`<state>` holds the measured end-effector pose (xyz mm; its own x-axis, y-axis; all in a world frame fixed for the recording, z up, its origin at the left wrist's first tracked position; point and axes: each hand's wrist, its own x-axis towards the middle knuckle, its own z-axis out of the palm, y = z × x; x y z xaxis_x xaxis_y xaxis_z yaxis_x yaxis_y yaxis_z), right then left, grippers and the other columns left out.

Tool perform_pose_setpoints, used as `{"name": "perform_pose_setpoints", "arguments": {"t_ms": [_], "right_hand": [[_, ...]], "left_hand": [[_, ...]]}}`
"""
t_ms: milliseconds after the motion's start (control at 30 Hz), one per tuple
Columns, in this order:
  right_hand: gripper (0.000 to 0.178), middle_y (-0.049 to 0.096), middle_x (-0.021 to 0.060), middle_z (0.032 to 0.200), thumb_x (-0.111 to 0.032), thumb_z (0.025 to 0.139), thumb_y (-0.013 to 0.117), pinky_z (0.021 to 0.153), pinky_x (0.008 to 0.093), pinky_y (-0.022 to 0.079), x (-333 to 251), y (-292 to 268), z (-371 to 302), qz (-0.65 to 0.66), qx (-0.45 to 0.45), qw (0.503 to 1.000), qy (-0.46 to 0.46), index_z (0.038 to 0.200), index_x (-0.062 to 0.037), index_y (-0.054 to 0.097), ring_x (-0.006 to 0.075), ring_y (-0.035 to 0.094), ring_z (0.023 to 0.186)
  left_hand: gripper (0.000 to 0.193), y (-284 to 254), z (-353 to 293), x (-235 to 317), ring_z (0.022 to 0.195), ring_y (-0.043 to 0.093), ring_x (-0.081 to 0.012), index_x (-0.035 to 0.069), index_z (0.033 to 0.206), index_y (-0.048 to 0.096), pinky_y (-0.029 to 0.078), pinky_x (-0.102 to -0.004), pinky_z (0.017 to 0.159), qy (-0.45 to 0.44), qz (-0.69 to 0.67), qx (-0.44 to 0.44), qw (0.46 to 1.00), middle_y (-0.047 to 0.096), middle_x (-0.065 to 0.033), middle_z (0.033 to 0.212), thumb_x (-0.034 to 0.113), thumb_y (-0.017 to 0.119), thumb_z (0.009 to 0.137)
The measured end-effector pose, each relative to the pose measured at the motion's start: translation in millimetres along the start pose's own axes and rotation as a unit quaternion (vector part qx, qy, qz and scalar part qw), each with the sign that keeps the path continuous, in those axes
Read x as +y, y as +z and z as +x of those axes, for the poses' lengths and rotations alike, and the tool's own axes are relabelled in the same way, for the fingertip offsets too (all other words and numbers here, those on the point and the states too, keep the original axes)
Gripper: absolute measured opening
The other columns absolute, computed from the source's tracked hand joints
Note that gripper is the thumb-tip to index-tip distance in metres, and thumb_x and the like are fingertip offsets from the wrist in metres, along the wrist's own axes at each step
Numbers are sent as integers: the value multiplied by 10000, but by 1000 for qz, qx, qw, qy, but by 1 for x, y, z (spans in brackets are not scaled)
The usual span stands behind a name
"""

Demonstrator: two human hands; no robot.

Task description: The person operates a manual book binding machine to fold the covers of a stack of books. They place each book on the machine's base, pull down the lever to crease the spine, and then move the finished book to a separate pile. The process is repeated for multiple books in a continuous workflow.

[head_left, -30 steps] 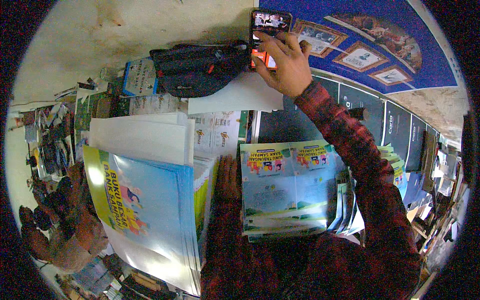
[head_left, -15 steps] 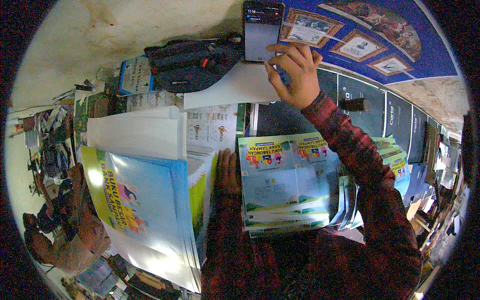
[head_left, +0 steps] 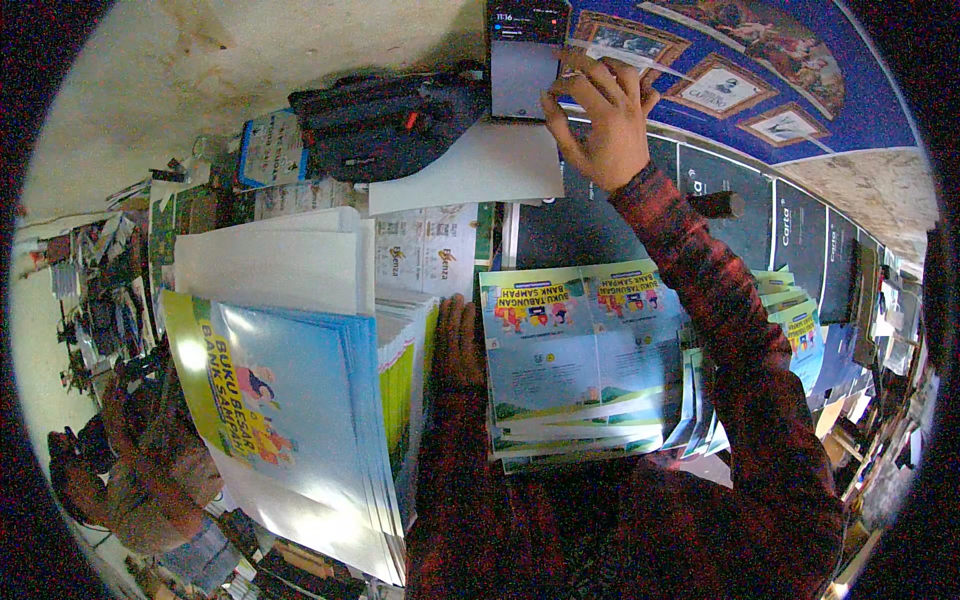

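A smartphone point(head_left: 525, 75) with its screen lit stands upright at the far middle. My right hand point(head_left: 602, 125) is raised just right of it, fingers apart and bent, with nothing in them. On the table between two stacks, my left hand point(head_left: 458, 340) rests with its fingers stretched out. To its left is a thick stack of large blue-and-yellow printed booklets point(head_left: 300, 400), with white paper edges and green edges showing along the side. To its right lies a pile of glossy printed cover sheets point(head_left: 575, 370), blue, green and yellow, partly behind my right sleeve.
White sheets point(head_left: 280, 265) lie behind the booklets. A black bag point(head_left: 390, 130) and a blue-and-white box point(head_left: 272, 148) stand farther back. Dark boxes point(head_left: 580, 225) line the far right below a blue panel point(head_left: 700, 60) with framed pictures. Another person point(head_left: 150, 460) is at the lower left.
My right hand has moved slightly right and down, away from the phone's screen. My left hand stays in place. The person at the lower left has shifted a little.
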<state>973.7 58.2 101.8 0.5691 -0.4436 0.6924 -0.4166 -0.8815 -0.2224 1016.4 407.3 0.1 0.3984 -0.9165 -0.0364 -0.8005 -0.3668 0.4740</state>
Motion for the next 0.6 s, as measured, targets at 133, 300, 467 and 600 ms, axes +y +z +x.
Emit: {"name": "perform_pose_setpoints", "arguments": {"t_ms": [133, 300, 467, 600], "right_hand": [[139, 594, -7, 1262, -238, 770, 708, 913, 494, 324, 3, 1, 5, -18, 5, 1000, -5, 888, -174, 671, 264, 501, 1087], [151, 588, -12, 1279, -252, 770, 709, 908, 511, 321, 7, 3, 7, -25, 5, 1000, -10, 894, -175, 669, 267, 502, 1100], [169, 588, -10, 1283, -255, 775, 704, 907, 508, 319, 7, 1, 8, -40, -6, 999, -4, 921, -179, 666, 275, 501, 1112], [175, 587, -14, 1288, -254, 778, 701, 907, 511, 320, 7, 2, 9, -33, -6, 999, -7, 931, -177, 663, 272, 503, 1111]], "left_hand": [[464, -1, 0, 2, 1383, 285, -434, -56, 1356, 410, 233, -516, 1151, 7, -7, 16, 1000, 343, -254, 1462, 156, 460, 947], [459, 2, 1, 0, 1376, 293, -443, -66, 1347, 413, 241, -520, 1147, 11, -14, 31, 999, 347, -264, 1455, 139, 471, 941], [462, 5, 1, -3, 1371, 298, -450, -69, 1347, 413, 244, -525, 1144, 16, -18, 30, 999, 350, -268, 1453, 103, 486, 925], [475, 4, -1, -5, 1375, 294, -447, -66, 1354, 409, 235, -528, 1147, 15, 8, 4, 1000, 348, -268, 1455, 111, 487, 920]]}}
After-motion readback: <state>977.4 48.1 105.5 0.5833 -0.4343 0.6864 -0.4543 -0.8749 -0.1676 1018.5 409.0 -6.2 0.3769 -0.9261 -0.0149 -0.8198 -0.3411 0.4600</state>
